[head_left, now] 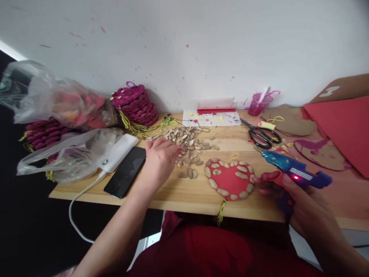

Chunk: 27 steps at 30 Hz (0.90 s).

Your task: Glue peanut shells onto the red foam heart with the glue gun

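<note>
My right hand point(305, 204) grips a blue hot glue gun point(298, 171) by its handle, with a red light glowing on its side. The nozzle points left, just beyond the upper right of a red heart point(223, 180). Peanut shell halves line the heart's edge, and a few lie farther in. A yellow tassel point(221, 212) hangs from its lower tip over the table edge. Over the near left side of a pile of peanut shells point(190, 148) is my left hand point(160, 159). Its fingers are bent and close together; whatever is between the fingertips is hidden.
Left of the pile lie a black phone point(127, 173), a white power bank point(121, 152) with a cable, plastic bags point(72, 104) and a purple stacked craft point(137, 105). Behind the heart are black scissors point(263, 136), a sticker sheet point(211, 118) and a pink cup point(256, 104). Red card point(343, 129) stands right.
</note>
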Each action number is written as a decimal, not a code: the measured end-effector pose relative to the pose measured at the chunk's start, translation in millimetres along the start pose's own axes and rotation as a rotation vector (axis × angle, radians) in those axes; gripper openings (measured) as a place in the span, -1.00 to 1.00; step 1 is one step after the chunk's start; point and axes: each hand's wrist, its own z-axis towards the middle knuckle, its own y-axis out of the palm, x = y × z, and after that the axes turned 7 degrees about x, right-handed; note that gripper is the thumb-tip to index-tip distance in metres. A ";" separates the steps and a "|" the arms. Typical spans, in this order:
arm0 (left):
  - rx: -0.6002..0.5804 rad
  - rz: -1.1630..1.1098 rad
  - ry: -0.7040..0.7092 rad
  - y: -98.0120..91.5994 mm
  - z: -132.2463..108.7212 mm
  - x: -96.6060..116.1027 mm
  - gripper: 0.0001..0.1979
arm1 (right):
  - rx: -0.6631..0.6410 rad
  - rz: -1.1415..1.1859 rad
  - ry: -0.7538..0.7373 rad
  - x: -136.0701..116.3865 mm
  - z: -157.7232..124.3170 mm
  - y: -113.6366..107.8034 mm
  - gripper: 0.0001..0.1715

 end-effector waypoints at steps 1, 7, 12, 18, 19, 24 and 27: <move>-0.010 0.007 -0.004 0.8 -0.1 -9.4 -0.82 | 0.000 0.001 -0.003 0.5 0.0 0.0 -0.58; -0.124 -0.040 0.007 15.5 -3.6 -21.6 -0.80 | 0.010 0.003 0.008 0.8 -1.6 1.0 -0.57; -0.133 -0.048 0.029 15.6 -5.4 -24.4 -0.83 | 0.022 -0.001 0.025 -1.7 -2.7 3.3 -0.55; -0.174 -0.001 0.025 15.7 5.3 -25.5 -0.86 | 0.008 0.006 0.035 0.6 -1.2 2.1 -0.57; -0.196 -0.004 0.024 16.5 7.1 -24.8 -0.86 | 0.011 0.008 0.036 1.3 -0.7 1.7 -0.57; -0.226 0.008 0.043 15.5 8.3 -24.5 -0.86 | 0.001 0.008 0.015 1.5 -0.1 0.0 -0.58; -0.194 0.040 0.057 11.4 5.8 -27.2 -0.79 | -0.015 0.009 0.001 0.6 -0.9 -0.3 -0.61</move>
